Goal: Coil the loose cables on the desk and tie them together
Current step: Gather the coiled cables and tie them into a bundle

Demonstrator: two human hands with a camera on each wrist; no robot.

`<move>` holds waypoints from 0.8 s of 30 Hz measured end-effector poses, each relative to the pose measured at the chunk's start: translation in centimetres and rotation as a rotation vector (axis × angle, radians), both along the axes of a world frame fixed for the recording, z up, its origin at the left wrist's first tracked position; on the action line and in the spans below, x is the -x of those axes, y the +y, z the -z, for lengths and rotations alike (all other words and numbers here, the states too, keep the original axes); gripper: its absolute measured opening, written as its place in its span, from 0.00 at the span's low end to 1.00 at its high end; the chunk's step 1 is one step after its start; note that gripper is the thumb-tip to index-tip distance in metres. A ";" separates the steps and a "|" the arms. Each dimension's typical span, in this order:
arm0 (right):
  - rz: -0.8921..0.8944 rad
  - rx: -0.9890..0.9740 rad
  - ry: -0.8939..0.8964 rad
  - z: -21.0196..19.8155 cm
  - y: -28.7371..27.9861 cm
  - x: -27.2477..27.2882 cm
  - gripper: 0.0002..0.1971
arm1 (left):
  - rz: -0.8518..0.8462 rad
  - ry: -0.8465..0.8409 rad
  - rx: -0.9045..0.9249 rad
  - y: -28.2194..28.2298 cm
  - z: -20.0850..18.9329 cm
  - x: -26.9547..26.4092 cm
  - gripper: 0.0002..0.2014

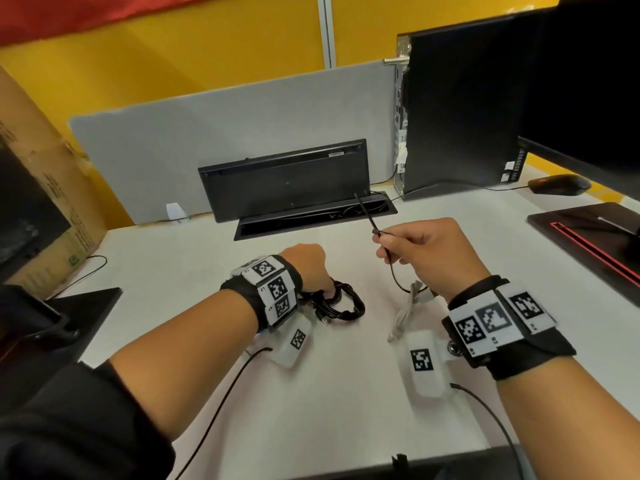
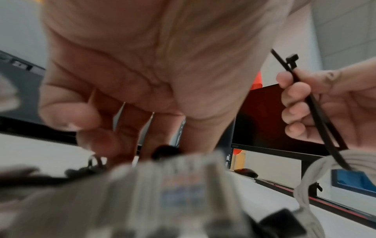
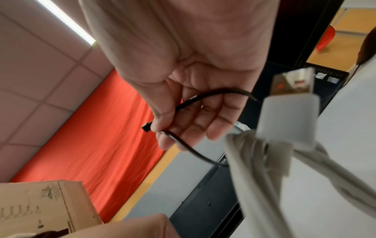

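A black coiled cable [image 1: 349, 306] lies on the white desk [image 1: 173, 265]. My left hand [image 1: 323, 284] reaches down onto the coil's left edge with fingers curled on it; in the left wrist view the hand [image 2: 122, 136] and the coil [image 2: 87, 167] are blurred. My right hand [image 1: 382, 239] pinches a black cable tie [image 1: 367, 216] near its head, raised above the desk. The tie loops down around a grey-white cable bundle [image 1: 403, 315] beneath the wrist. The right wrist view shows the hand [image 3: 162, 133], the tie [image 3: 203, 96], the bundle [image 3: 254, 177] and its white USB plug [image 3: 289, 116].
A black keyboard [image 1: 287, 181] stands on edge in the open cable tray [image 1: 311, 223] against the grey divider [image 1: 207, 133]. A PC tower [image 1: 460, 116], monitor [image 1: 588, 81], mouse [image 1: 559, 184] and dark pad [image 1: 588, 237] fill the right. A cardboard box [image 1: 41, 185] stands at the left.
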State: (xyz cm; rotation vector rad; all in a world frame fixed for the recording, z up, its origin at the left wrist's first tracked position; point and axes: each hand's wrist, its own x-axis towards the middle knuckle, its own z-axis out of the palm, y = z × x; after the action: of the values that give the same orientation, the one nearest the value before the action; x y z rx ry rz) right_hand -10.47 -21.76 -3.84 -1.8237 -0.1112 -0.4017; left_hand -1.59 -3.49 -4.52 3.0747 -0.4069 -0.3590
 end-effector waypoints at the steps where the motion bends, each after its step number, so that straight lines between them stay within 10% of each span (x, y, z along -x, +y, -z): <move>1: -0.004 0.018 0.011 -0.1 0.1 0.1 0.06 | -0.015 0.017 0.016 0.1 0.3 0.1 0.16; 14: 0.095 0.305 0.210 -0.2 0.7 0.5 0.13 | -0.139 -0.184 0.949 1.6 -3.3 2.0 0.18; 24: 0.126 0.459 0.094 -1.3 2.7 0.7 0.14 | 0.052 -0.208 1.061 -0.1 -3.0 6.5 0.11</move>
State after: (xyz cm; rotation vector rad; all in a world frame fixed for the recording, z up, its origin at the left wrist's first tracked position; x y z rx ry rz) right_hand -11.21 -19.01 -2.52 -2.3069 -0.0233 -0.4005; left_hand -8.07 -3.59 -1.52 2.0586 -0.4734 0.1569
